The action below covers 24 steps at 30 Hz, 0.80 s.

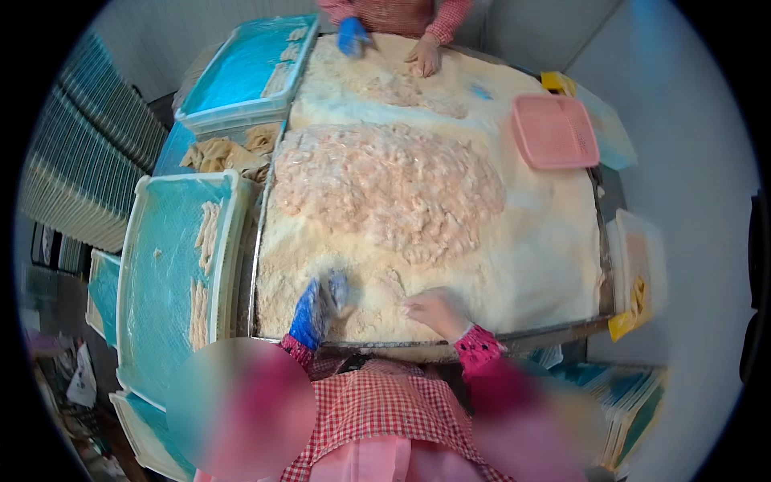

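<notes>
My left hand, in a blue glove dusted with crumbs, rests at the near edge of the crumb-covered table with its fingers stretched and apart; motion smears the fingertips. To its right my bare right hand reaches left, palm down, its fingers extended low over the pale crumbs. I make out nothing held in either hand. Between and just beyond the hands lies a crumb-coated strip, perhaps meat. A wide heap of wet, pinkish raw meat pieces covers the middle of the table.
Left of the table, a blue-lined white tray holds coated strips. Another blue-lined tray stands beyond crumpled cloths. Stacked trays rise at far left. A pink basket sits far right. A co-worker's hands work opposite.
</notes>
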{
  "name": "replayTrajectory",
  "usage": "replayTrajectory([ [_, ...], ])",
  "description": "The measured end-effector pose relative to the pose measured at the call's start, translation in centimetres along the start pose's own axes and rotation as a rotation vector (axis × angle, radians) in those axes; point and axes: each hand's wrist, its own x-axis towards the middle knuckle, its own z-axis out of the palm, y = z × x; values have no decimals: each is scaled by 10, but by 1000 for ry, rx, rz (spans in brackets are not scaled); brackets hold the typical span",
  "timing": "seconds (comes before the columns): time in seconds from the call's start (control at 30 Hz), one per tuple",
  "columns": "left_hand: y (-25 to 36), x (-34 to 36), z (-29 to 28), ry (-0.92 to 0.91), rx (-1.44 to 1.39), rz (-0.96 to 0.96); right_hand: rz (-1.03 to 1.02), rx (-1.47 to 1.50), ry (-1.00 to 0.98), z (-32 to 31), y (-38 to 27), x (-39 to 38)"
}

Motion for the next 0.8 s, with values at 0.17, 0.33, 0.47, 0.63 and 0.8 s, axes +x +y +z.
replayTrajectory([
  [0.17,16,-23,22,196,-294,-121,-60,-200,93,27,-22,21],
  [0.33,99,-17,7,149,-529,248,344,385,272,45,-7,26],
  [0.47,195,-55,-50,506,-17,667,260,381,460,22,-38,32],
  [0.63,229,-100,-177,947,387,443,-115,-5,-36,35,-46,37],
  [0.8,207,-100,-220,721,715,166,-23,41,-76,62,-28,35],
])
